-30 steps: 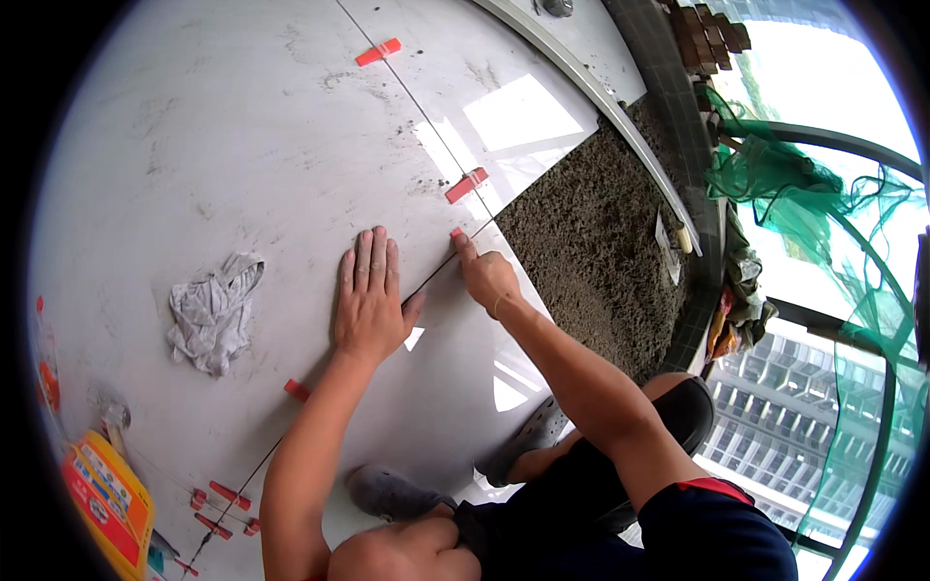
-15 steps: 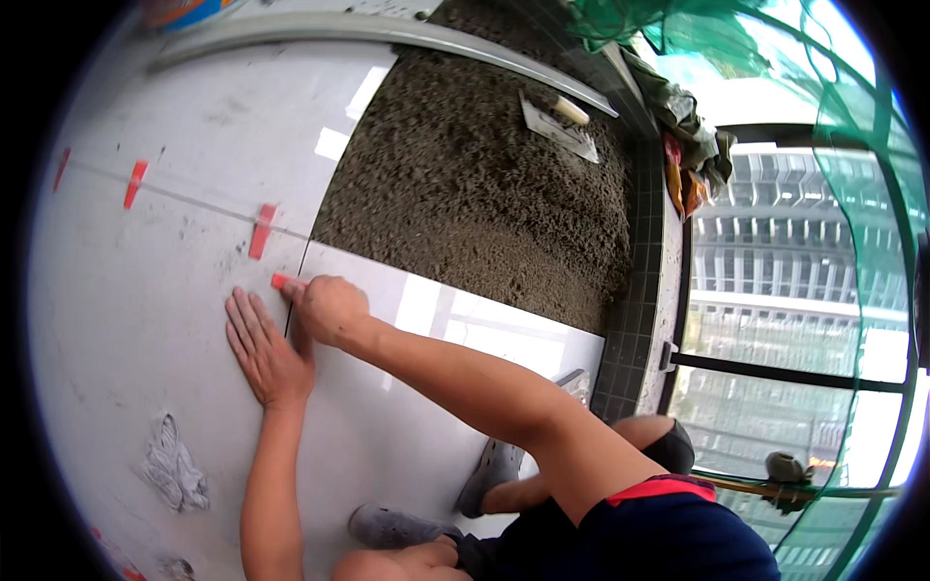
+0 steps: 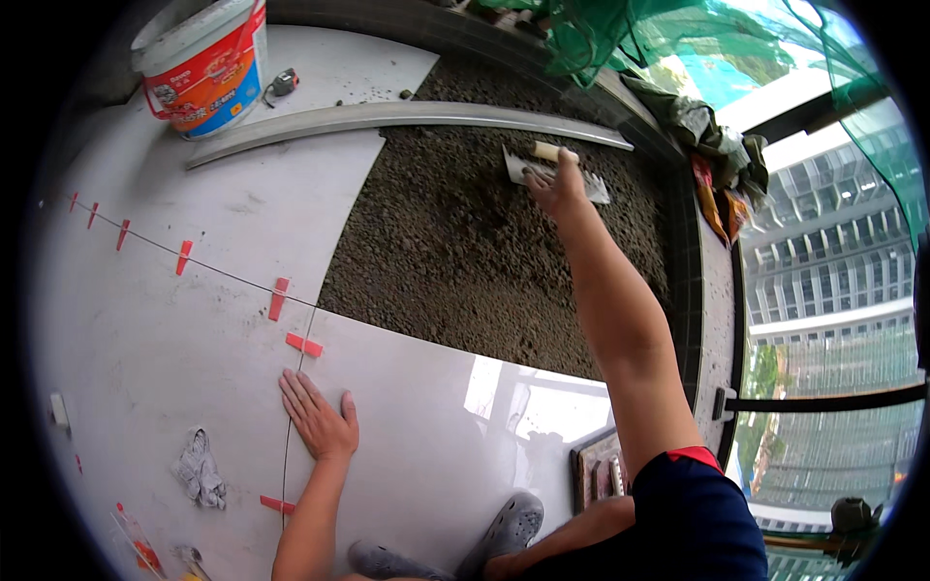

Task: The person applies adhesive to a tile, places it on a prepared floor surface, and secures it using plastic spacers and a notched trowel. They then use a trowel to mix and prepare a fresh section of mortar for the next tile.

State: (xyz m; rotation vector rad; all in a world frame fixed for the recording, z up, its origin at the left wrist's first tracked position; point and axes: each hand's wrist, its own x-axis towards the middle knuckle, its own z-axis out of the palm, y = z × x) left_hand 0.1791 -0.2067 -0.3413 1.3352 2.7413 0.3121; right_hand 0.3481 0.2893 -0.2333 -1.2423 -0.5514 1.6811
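Note:
My left hand (image 3: 321, 418) lies flat on the large pale floor tiles (image 3: 407, 426), fingers spread, beside the narrow joint between them. A red plastic wedge (image 3: 304, 345) sits across that joint just beyond its fingertips. Farther up, another red wedge (image 3: 279, 299) stands in the crossing joint. My right arm is stretched far out over the dark mortar bed (image 3: 436, 252). At its end, my right hand (image 3: 557, 186) is at the notched trowel (image 3: 599, 188), fingers extended over the blade and thumb near the cream handle (image 3: 550, 151). No closed grip on the handle shows.
A long metal straightedge (image 3: 407, 115) crosses the far side of the mortar. Behind it stand a bucket (image 3: 215, 73) and a small tape measure (image 3: 284, 81). A crumpled grey-white cloth (image 3: 201, 470) lies at left. Near my feet is a tray-like tool (image 3: 601, 470); a window and green netting (image 3: 620, 39) border the right.
My right hand has left the red wedge at the joint and reached out to the trowel on the mortar. My left hand stays flat on the tiles. The view has shifted, showing the bucket more fully.

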